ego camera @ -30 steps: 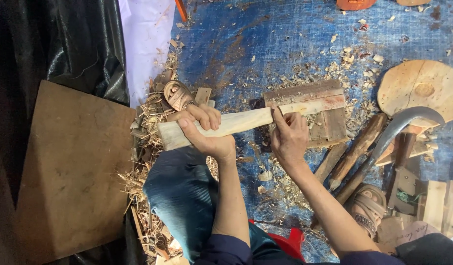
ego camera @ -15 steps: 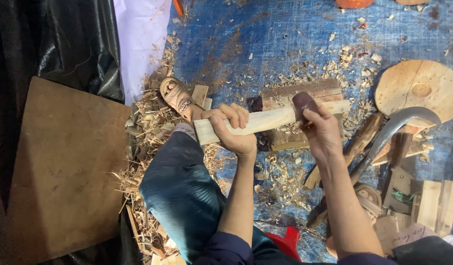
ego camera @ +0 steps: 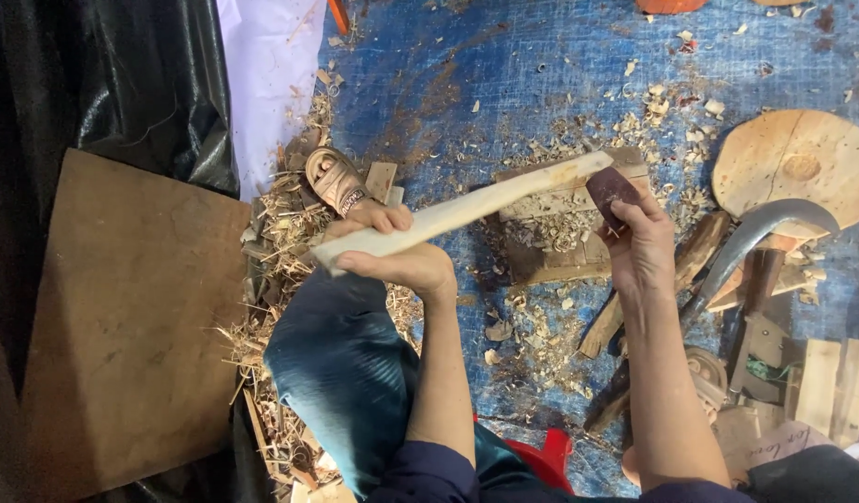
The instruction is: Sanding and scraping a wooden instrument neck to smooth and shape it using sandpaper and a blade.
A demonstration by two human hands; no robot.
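Note:
My left hand (ego camera: pixel 392 251) grips the near end of a long pale wooden stick (ego camera: pixel 466 212) that slants up to the right, its far end resting on a wooden block (ego camera: pixel 560 244) on the blue tarp. My right hand (ego camera: pixel 639 244) is closed around a small dark reddish-brown tool (ego camera: pixel 608 189) held just below the stick's far tip. Wood shavings lie all around the block.
A round wooden disc (ego camera: pixel 794 160) and a curved sickle blade (ego camera: pixel 755 233) lie at the right among wood offcuts. A sandal (ego camera: pixel 336 180) sits by the shavings. A flat brown board (ego camera: pixel 122 317) lies at left on black sheeting. My knee in blue trousers (ego camera: pixel 341 359) is below.
My left hand slid to the stick's near end and the stick tilted up to the right. My right hand drew back off the stick, holding the dark tool beside its tip.

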